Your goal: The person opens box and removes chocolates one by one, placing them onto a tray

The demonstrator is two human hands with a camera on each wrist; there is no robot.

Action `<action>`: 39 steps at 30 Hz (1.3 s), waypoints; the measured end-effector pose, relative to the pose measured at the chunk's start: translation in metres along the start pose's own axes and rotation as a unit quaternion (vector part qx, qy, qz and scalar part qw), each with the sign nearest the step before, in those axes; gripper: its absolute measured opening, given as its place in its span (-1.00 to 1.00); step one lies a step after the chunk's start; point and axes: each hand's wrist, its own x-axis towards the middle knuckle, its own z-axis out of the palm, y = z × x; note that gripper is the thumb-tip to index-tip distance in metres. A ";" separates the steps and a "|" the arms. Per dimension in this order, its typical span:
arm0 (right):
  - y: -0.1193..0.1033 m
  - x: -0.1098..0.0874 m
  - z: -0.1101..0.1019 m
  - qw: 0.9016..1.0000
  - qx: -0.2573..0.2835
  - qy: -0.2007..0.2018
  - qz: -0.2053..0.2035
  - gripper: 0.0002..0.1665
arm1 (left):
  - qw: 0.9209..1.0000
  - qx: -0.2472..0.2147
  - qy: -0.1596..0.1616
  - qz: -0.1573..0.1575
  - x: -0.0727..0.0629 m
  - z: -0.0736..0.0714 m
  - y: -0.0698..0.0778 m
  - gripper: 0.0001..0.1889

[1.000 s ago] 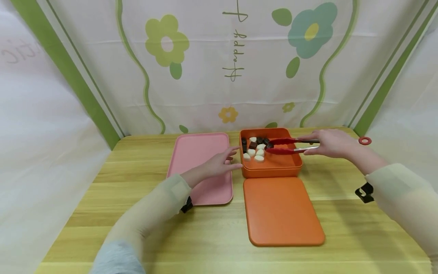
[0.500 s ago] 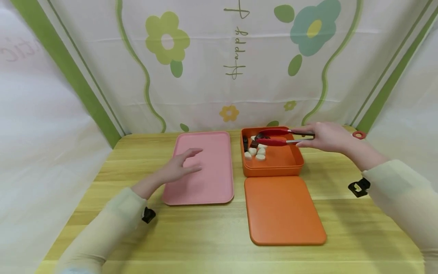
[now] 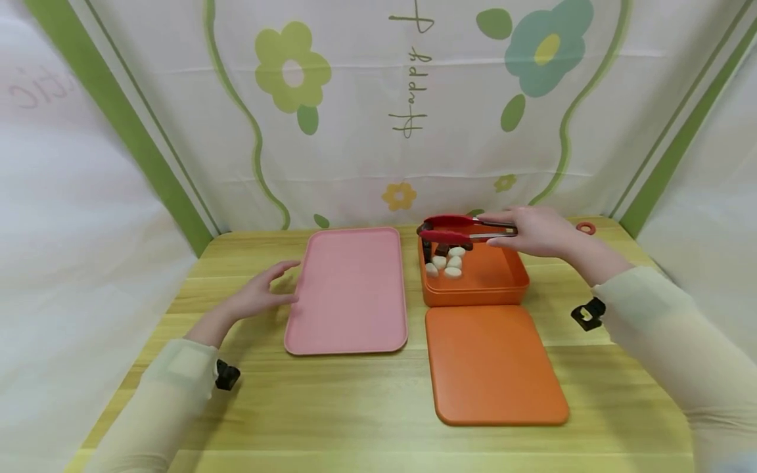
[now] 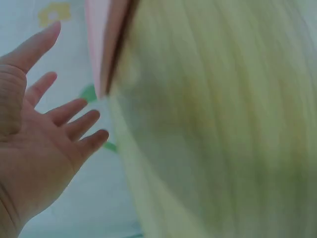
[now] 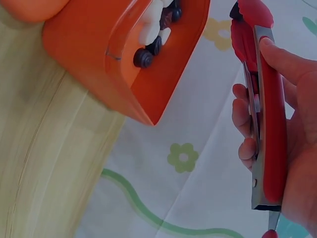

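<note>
My right hand point(image 3: 537, 230) grips a pair of red-tipped metal tongs point(image 5: 272, 114), raised over the back of an open orange box point(image 3: 493, 279). Between the tongs' tips is a small dark piece point(image 5: 237, 11), probably chocolate. Several white pieces point(image 3: 453, 263) and dark brown pieces point(image 3: 441, 249) lie in the left part of the box. To the left, my left hand point(image 3: 257, 294) is empty, its fingers spread and loosely bent. Its fingertips are at the left edge of a bare pink tray point(image 3: 351, 289).
An orange lid point(image 3: 497, 368) lies flat in front of the box, on the wooden table point(image 3: 331, 407). The tray stands just left of the box. Behind the table hangs a white curtain point(image 3: 355, 131) printed with flowers.
My left hand has drawn back leftward from the box, across the tray to its left edge. The tongs, with the dark piece, have risen and moved left in my right hand.
</note>
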 end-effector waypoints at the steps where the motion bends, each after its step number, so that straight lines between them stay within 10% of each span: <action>1: -0.002 0.003 0.001 1.000 0.002 -0.002 -0.002 -0.31 | 1.000 -0.007 -0.005 0.000 -0.001 -0.001 -0.005 -0.21; 14: -0.025 0.043 0.023 0.999 0.021 -0.015 -0.037 -0.34 | 0.993 -0.080 -0.082 -0.004 0.002 -0.001 -0.030 -0.18; 39: -0.101 0.126 0.071 0.996 -0.019 -0.066 -0.050 -0.31 | 0.992 -0.075 -0.102 -0.028 0.003 -0.002 -0.033 -0.19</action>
